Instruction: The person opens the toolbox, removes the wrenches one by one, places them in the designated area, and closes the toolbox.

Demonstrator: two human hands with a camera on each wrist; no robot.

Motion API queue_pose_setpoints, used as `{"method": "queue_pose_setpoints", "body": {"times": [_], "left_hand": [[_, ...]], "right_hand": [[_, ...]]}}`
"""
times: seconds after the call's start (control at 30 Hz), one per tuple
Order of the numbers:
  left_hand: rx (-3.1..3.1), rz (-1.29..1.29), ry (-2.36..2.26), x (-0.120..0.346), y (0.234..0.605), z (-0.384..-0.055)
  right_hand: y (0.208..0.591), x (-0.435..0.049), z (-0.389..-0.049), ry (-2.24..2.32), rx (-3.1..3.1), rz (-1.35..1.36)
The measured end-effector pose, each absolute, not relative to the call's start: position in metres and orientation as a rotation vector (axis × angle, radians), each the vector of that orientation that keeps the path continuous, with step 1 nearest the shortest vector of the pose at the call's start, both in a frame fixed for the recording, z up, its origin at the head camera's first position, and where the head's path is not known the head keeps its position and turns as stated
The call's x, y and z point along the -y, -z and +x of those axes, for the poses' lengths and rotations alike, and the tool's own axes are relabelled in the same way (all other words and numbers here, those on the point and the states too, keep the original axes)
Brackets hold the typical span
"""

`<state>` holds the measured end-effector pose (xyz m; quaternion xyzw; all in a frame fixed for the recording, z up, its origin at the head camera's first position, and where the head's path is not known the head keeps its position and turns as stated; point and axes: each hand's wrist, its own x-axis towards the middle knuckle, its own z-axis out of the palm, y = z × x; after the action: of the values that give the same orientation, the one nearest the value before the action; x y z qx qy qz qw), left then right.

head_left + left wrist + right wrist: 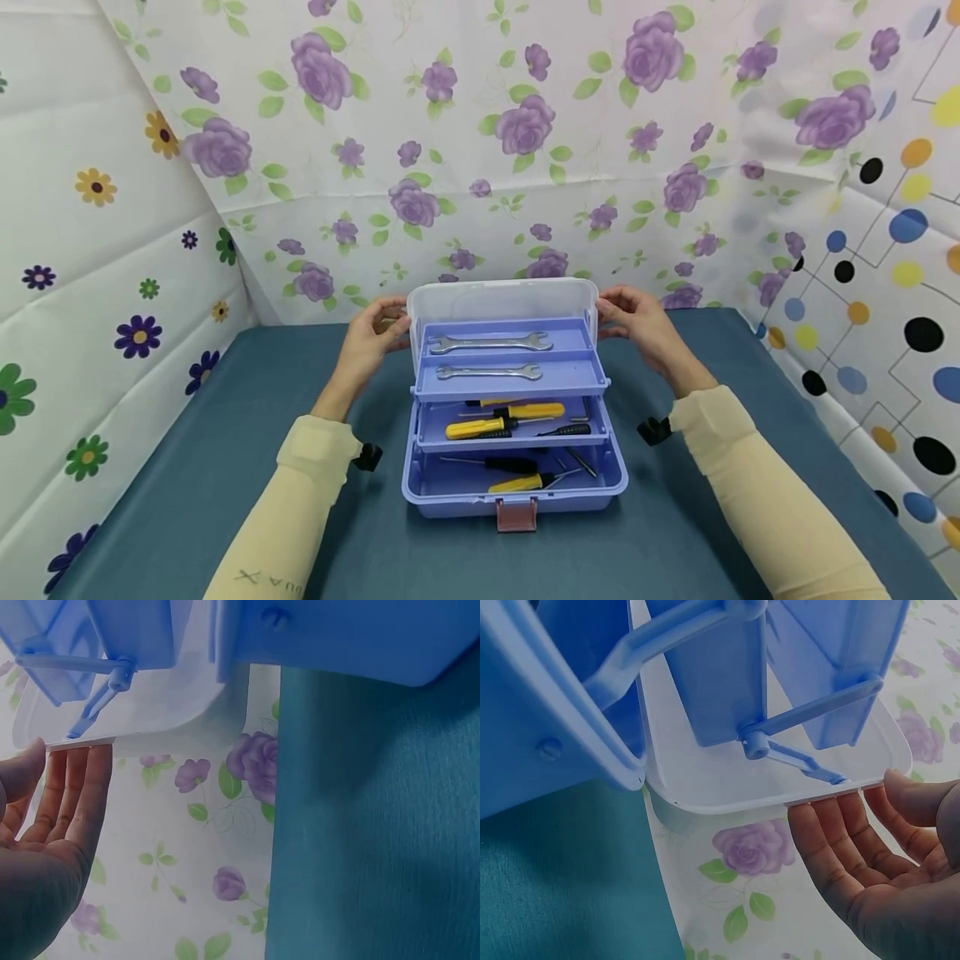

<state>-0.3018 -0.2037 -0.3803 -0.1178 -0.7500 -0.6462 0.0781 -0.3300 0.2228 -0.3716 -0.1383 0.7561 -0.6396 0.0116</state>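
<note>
A blue toolbox (pixel 517 502) stands with its clear lid (pixel 502 302) raised at the back and two trays fanned out in steps. The left hand (pixel 372 333) holds the lid's left edge; in the left wrist view its thumb is at the rim and its fingers lie behind the lid. My right hand (pixel 637 325) grips the opposite edge the same way, as the right wrist view shows. Two wrenches lie in the top tray, the larger wrench (pixel 491 342) behind the smaller wrench (pixel 489 372). Below them a yellow screwdriver (pixel 480 427) and several other tools fill the second tray (pixel 510 444).
More tools lie in the bottom compartment, among them a black-handled screwdriver (pixel 510 464) and a yellow handle (pixel 517 483). A reddish-brown latch (pixel 517 515) hangs at the front. The box sits on a teal table (pixel 360 550), with a floral curtain (pixel 465 150) behind it.
</note>
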Motion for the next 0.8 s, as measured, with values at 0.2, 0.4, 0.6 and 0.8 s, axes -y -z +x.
{"method": "queue_pose_setpoints", "body": {"times": [0.2,0.4,0.6,0.8], "left_hand": [[2.26,-0.346,1.945,0.203,0.377,-0.305],[2.241,-0.343,1.976,0.204,0.381,-0.311],[2.251,-0.323,1.987,0.204,0.382,-0.314],[2.284,-0.31,1.957,0.203,0.382,-0.317]], "right_hand": [[0.373,-0.224,-0.336,1.994,-2.343,-0.413],[0.376,-0.222,-0.341,1.994,-2.337,-0.372],[0.376,-0.221,-0.344,2.0,-2.319,-0.315],[0.376,-0.22,-0.348,1.988,-2.307,-0.292]]}}
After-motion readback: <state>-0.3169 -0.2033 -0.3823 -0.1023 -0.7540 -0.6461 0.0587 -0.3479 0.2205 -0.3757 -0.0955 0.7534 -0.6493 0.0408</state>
